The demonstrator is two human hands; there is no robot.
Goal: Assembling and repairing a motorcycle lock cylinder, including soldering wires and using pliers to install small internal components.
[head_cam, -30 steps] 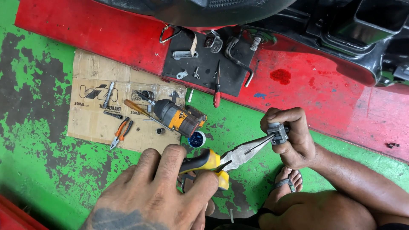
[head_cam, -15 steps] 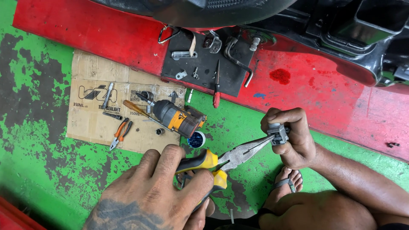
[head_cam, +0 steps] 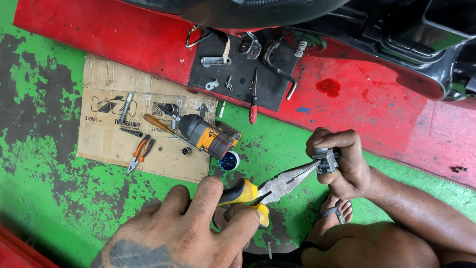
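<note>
My left hand (head_cam: 188,228) is at the bottom centre, closed around the yellow-and-black handles of long-nose pliers (head_cam: 280,184). The plier jaws reach up and right to a small grey metal part (head_cam: 326,160), and their tips touch it. My right hand (head_cam: 349,166) grips that part between fingers and thumb, above my sandalled foot (head_cam: 331,216). Both hands hover over the worn green floor.
A cardboard sheet (head_cam: 104,144) lies at the left with a yellow-and-black power driver (head_cam: 206,135), orange-handled pliers (head_cam: 140,153) and several sockets and bits. A blue cap (head_cam: 229,161) sits beside it. A black mat (head_cam: 243,74) with a red-handled screwdriver (head_cam: 253,101) and brackets rests on the red ramp (head_cam: 386,114).
</note>
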